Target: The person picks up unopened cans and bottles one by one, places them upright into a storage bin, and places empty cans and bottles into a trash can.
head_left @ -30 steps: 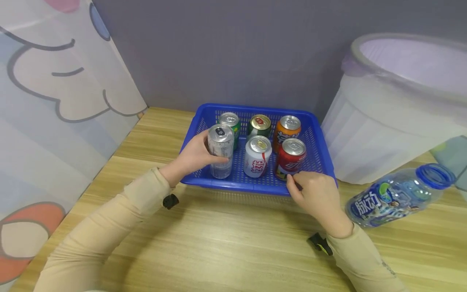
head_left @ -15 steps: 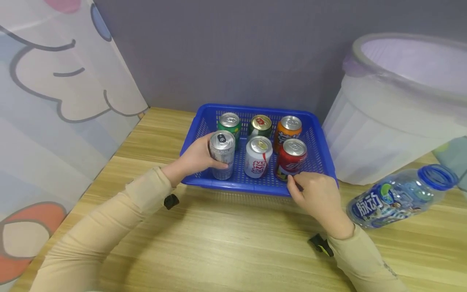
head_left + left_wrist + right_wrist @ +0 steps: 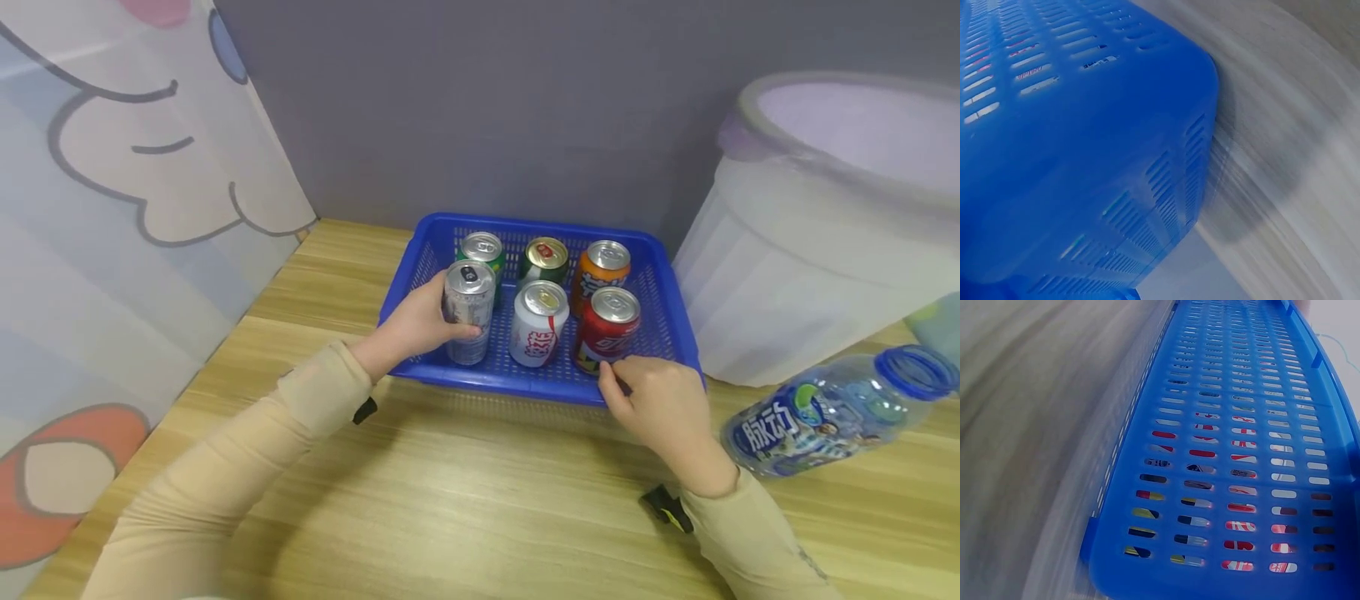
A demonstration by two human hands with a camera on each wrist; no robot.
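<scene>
In the head view, my left hand grips a tall silver can at the front left of a blue plastic basket. The thumb lies across the can's front; the other fingers are hidden behind it. My right hand, fingers curled, holds the basket's front rim near the right corner, its thumb right at a red can. Between these two cans stands a white can with red lettering. Behind them are a green can, a dark green gold-topped can and an orange can.
A white bin with a liner stands at the right. A capless plastic bottle with a blue label is beside my right wrist. A grey wall rises behind the basket. Both wrist views show the basket's slotted wall close up.
The silver can's top dipped slightly, then came back up, with my left hand round it throughout. My right hand stays at the rim. The whole head view has shifted a little.
</scene>
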